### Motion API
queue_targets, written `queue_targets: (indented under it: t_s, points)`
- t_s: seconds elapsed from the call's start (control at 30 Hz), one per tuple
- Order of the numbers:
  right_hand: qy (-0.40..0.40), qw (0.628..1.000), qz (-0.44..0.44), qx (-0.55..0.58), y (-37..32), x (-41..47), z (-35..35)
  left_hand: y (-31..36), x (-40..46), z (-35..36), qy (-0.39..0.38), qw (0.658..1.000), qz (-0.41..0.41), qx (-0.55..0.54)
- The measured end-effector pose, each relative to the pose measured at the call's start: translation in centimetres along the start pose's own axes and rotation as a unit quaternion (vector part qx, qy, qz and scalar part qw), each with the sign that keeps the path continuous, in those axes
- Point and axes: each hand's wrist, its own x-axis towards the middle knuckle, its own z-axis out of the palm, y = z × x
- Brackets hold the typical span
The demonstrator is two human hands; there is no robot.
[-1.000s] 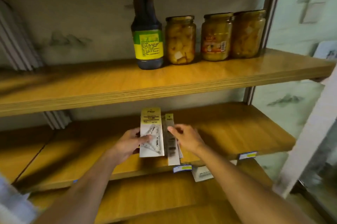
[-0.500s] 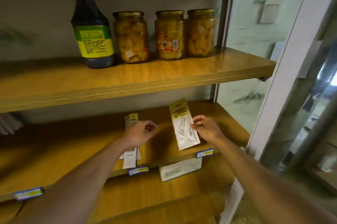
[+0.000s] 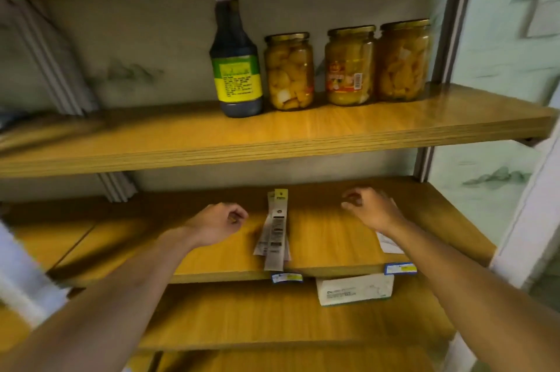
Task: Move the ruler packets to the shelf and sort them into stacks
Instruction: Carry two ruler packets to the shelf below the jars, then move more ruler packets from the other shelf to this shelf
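Middle shelf (image 3: 333,238): honey-coloured wood-grain laminate board, smooth, striped edge banding, carrying the task items. Narrow stack of long, flat ruler packets (image 3: 274,232) in glossy clear plastic with white barcode cards and a yellow header tab, lying lengthwise near the shelf's centre, fanning slightly, lower end reaching the front lip. White corner of a second flat packet (image 3: 388,244) lying to the right, mostly hiding under the right forearm; contents impossible to tell.

Left hand (image 3: 216,224) hovering just left of the narrow stack, knuckles up, fingers curling loosely into the palm, grip holding nothing, not touching the packets. Right hand (image 3: 371,209) hovering over the shelf well right of the stack, wrist arching, fingers bending downward, grip released, nothing in it; contact with the board unclear through blur. Both forearms reaching in from below, bare.

Blue-and-yellow price tags (image 3: 287,277) clipping onto the shelf's front edge. White cardboard box (image 3: 354,290) with dark print sitting on the lower shelf just beneath.

Upper shelf (image 3: 272,141), same laminate: dark plastic sauce bottle (image 3: 236,68) with green-and-yellow label and white cap, standing upright beside three gold-lidded glass jars (image 3: 348,65) of yellow fruit chunks, standing in a row, nearly touching. Grey metal upright (image 3: 445,23) framing the right side.
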Motion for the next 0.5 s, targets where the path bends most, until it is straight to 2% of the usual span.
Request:
queue_targets:
  t_s: [0.17,0.33,0.5]
  points:
    - [-0.068,0.985,-0.157,-0.031,-14.2,0.2,7.8,-6.6,-6.8,-5.0,-0.024,0.997,-0.064,-0.035]
    - [-0.154,0.945,-0.282,-0.058,-27.3,-2.9,17.4,-16.0,-16.7,-8.9,0.006,0.982,-0.157,-0.103]
    - [-0.194,0.911,-0.359,-0.064,-38.5,-7.7,24.6,-25.4,-26.5,-13.7,0.044,0.968,-0.229,-0.091]
